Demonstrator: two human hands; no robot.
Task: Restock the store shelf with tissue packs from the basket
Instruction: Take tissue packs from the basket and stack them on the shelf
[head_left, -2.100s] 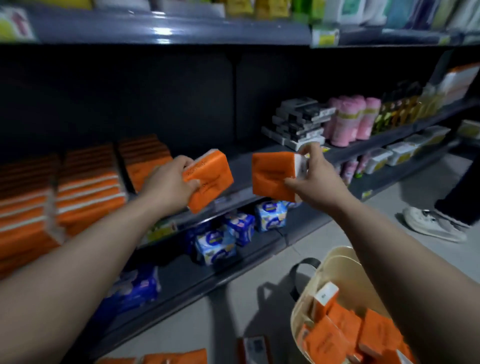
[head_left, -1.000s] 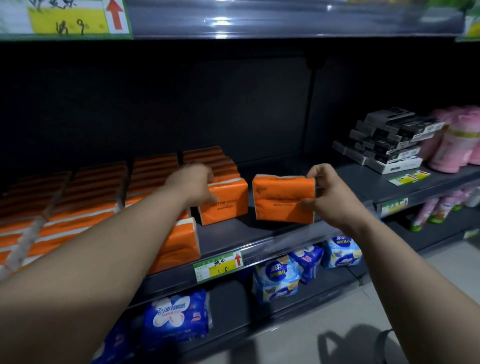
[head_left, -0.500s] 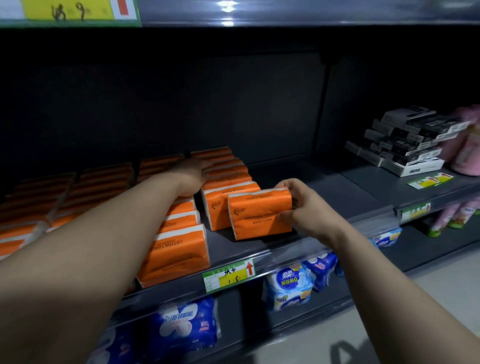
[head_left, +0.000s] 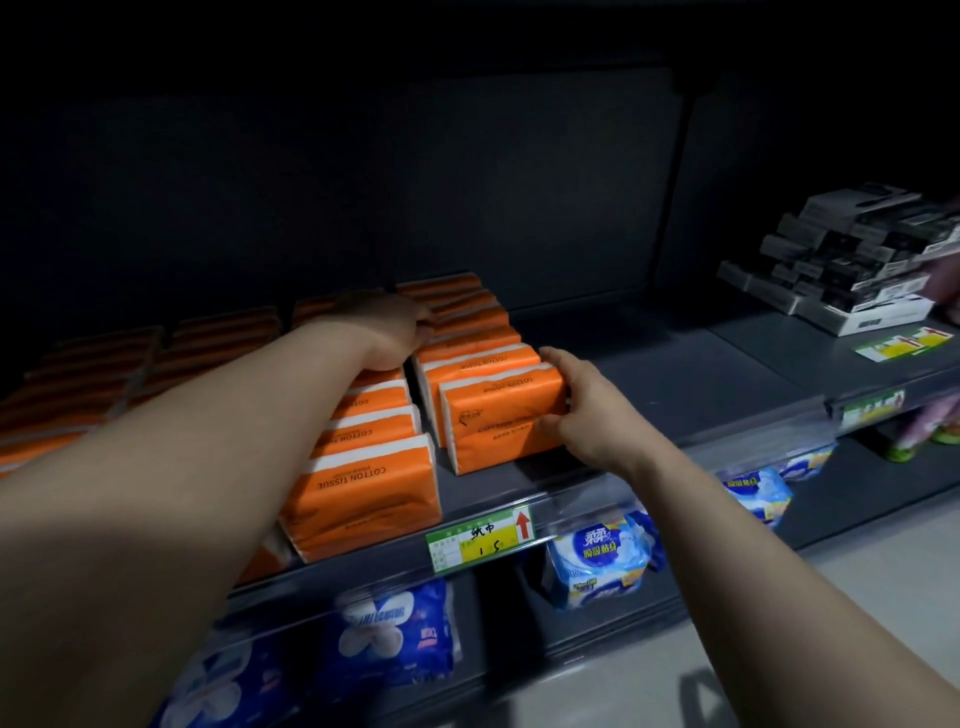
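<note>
Through the head camera I see my right hand (head_left: 582, 410) gripping the front tissue pack (head_left: 498, 421). It is an orange pack standing on the shelf (head_left: 675, 384) at the head of the right-most orange row. The fingers hook over its right end and the thumb sits on the front face. The pack touches the one behind it.

My left hand (head_left: 395, 332) lies further back, on top of the packs where two rows meet. Its fingertips are dim against the orange, so I cannot tell whether they grip anything or only press.

My left forearm covers much of the neighbouring row (head_left: 363, 483), and the rows further left (head_left: 104, 374) fade into darkness. A stack of black-and-white boxes (head_left: 852, 260) is cut off at the right edge. Blue packs (head_left: 597, 561) on the lower shelf (head_left: 857, 499) sit half hidden under the upper shelf's front edge and its price label (head_left: 480, 538).
</note>
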